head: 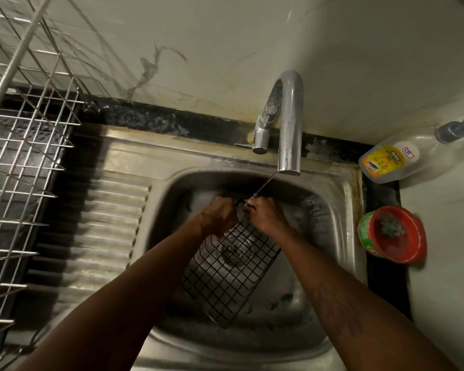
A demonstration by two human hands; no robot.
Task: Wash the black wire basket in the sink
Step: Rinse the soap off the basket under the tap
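The left grip (217, 217) and right grip (266, 216) are curled onto the upper edge of the black wire basket (231, 279). It slopes down below them inside the sink (344, 199), evidently to bring that edge under the tap (289, 124).

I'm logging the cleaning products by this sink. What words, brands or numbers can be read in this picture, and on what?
Pump bottle, yellow label: print too blurred to read.
Red tub, green side label: too blurred to read.
Nothing else carries text.
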